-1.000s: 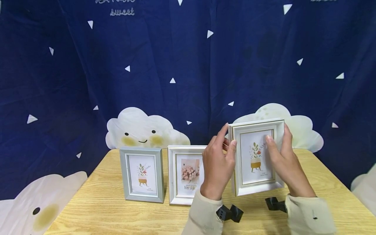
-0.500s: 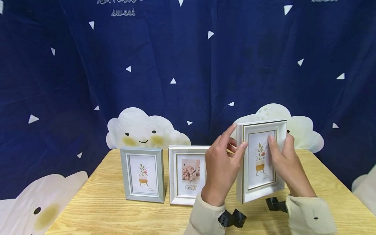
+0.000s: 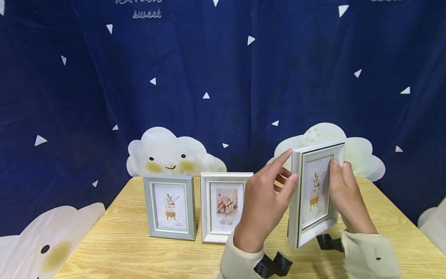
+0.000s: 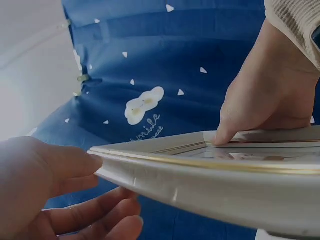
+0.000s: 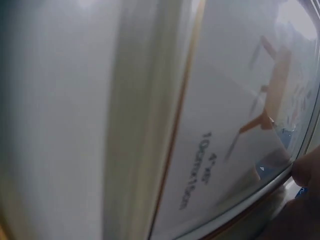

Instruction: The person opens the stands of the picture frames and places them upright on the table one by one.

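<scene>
A white picture frame point(image 3: 316, 193) with gold lining and a potted-plant print stands upright between my hands, turned so that its left side shows. On its right side my right hand point(image 3: 350, 201) grips it, thumb over the front near the print. Thumb and index finger of my left hand point(image 3: 261, 205) hold the left edge. In the left wrist view, the frame's thick white side point(image 4: 200, 185) crosses the foreground, with left fingertips at its corner. The right wrist view has the glass and print point(image 5: 235, 125) up close. Whether its bottom touches the table cannot be made out.
A grey-blue picture frame point(image 3: 189, 209) stands on the wooden table point(image 3: 167, 259) at left. Beside it is a white frame point(image 3: 205, 209) with a flower photo, partly behind my left hand. A dark blue curtain point(image 3: 205, 58) with clouds hangs behind the table.
The held white picture frame has turned, its left edge swinging right and nearer, so more of its side shows. My left hand has moved right along with it. The two standing frames stay put.
</scene>
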Motion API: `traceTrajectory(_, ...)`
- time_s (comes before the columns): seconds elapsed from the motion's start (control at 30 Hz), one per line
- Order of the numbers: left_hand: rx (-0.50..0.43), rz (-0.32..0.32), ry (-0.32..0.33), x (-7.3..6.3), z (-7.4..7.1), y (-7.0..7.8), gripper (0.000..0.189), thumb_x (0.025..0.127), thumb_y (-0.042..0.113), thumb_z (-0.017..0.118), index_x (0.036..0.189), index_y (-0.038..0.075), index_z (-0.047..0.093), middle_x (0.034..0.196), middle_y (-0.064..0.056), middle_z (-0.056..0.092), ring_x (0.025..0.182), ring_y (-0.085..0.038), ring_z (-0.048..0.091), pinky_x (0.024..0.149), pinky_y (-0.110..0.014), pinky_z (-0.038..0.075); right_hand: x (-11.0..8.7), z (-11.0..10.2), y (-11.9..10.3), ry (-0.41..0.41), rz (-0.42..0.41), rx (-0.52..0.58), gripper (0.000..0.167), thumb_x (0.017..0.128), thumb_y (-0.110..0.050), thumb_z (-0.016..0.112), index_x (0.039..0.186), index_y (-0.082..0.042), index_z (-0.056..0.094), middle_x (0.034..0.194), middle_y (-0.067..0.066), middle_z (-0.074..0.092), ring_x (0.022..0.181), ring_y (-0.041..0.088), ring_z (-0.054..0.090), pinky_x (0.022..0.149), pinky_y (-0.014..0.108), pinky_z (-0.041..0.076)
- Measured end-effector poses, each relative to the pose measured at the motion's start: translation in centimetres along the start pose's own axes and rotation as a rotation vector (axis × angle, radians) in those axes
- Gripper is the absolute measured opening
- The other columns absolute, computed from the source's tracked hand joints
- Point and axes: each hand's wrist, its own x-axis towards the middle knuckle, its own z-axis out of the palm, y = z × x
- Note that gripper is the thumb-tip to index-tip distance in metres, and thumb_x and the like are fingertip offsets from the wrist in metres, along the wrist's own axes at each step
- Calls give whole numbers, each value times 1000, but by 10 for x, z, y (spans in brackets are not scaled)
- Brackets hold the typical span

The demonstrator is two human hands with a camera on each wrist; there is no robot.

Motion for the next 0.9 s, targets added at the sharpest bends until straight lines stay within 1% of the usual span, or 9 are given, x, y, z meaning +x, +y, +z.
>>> traceTrajectory(0.13, -22, -30, -33, 1, -3, -5, 37, 93, 14, 64, 130, 17, 60, 84, 5, 66, 71, 4, 58, 63, -7, 46, 0, -1, 0, 3, 9, 0, 46, 103, -47, 17, 112, -6, 37, 103, 16, 41, 91, 24, 41, 74, 37, 31)
traceTrajectory(0.2, 11, -70, -85, 1, -6, -10, 29, 92, 14, 65, 121, 17, 65, 81, 7, 66, 70, 4, 57, 63, -9, 46, 0, -2, -1, 10, 17, -10, 46, 102, -47, 17, 111, -7, 38, 103, 16, 43, 90, 22, 43, 73, 37, 33)
traceTrajectory(0.27, 76, -112, -186, 0, -9, -14, 18, 90, 15, 67, 109, 16, 70, 76, 9, 65, 67, 5, 55, 61, -10, 44, 0, -3, -1, 15, 21, -18, 46, 102, -48, 17, 112, -8, 38, 103, 16, 44, 89, 21, 44, 73, 37, 34)
traceTrajectory(0.33, 149, -137, -320, 0, -12, -19, 9, 88, 19, 70, 96, 17, 72, 72, 13, 63, 64, 6, 53, 61, -12, 41, 0, -3, -1, 13, 23, -14, 46, 102, -48, 16, 112, -8, 38, 104, 16, 43, 90, 22, 44, 73, 37, 34)
traceTrajectory(0.43, 213, -160, -518, -2, -14, -23, 5, 85, 24, 73, 84, 19, 72, 67, 17, 59, 61, 6, 49, 59, -13, 39, 0, -3, -1, 6, 19, -6, 45, 103, -47, 16, 115, -9, 37, 106, 15, 43, 92, 23, 43, 74, 38, 32)
traceTrajectory(0.53, 222, -189, -634, -3, -13, -24, 9, 83, 25, 75, 77, 21, 70, 65, 18, 56, 62, 5, 49, 59, -14, 38, 0, -3, 0, -1, 10, -6, 45, 103, -45, 15, 119, -9, 37, 107, 15, 43, 93, 23, 43, 75, 39, 32)
traceTrajectory(0.6, 227, -206, -681, -4, -12, -24, 11, 82, 25, 76, 74, 23, 68, 64, 20, 55, 62, 5, 49, 59, -14, 38, 0, -3, 0, 2, -2, -13, 45, 103, -44, 15, 120, -8, 37, 107, 15, 44, 92, 22, 44, 75, 38, 33)
traceTrajectory(0.67, 228, -213, -707, -4, -11, -24, 12, 81, 25, 76, 73, 23, 67, 64, 20, 55, 63, 5, 49, 59, -14, 38, 0, -3, 0, 3, -11, -16, 46, 103, -44, 15, 121, -7, 36, 107, 15, 43, 92, 21, 44, 75, 38, 33)
traceTrajectory(0.9, 244, -197, -729, -3, -11, -22, 13, 80, 24, 75, 71, 25, 66, 61, 22, 54, 62, 7, 49, 58, -14, 38, 0, -4, -1, 4, 6, -14, 46, 103, -47, 16, 116, -8, 37, 107, 15, 42, 94, 24, 42, 75, 38, 31)
